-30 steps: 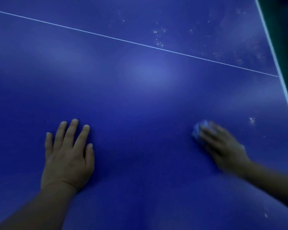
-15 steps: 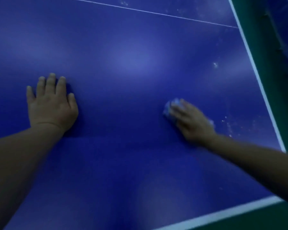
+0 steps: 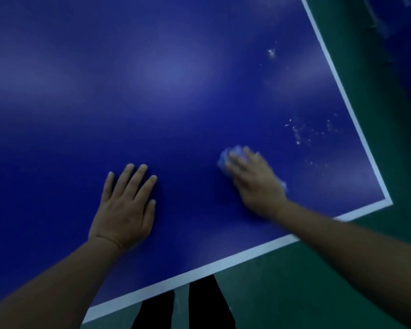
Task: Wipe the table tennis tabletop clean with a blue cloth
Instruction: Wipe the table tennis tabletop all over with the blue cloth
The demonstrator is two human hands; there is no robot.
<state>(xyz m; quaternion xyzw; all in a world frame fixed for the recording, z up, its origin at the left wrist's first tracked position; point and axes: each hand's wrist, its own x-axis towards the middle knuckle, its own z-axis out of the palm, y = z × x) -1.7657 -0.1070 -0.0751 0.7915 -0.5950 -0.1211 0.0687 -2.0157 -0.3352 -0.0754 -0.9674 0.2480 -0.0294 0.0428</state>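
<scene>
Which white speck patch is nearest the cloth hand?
The scattered patch just up-right of the right hand pressing the blue cloth; the small clump lies much farther up the tabletop.

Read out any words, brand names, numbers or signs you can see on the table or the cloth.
None: the blue table tennis tabletop carries only plain white border lines and pale specks.
The crumpled blue cloth under the right hand is blurred; no print visible.

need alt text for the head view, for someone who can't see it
A right hand presses a blue cloth on a blue table tennis tabletop near its white-edged corner; the left hand lies flat beside it. White specks dot the surface beyond the cloth.
</scene>
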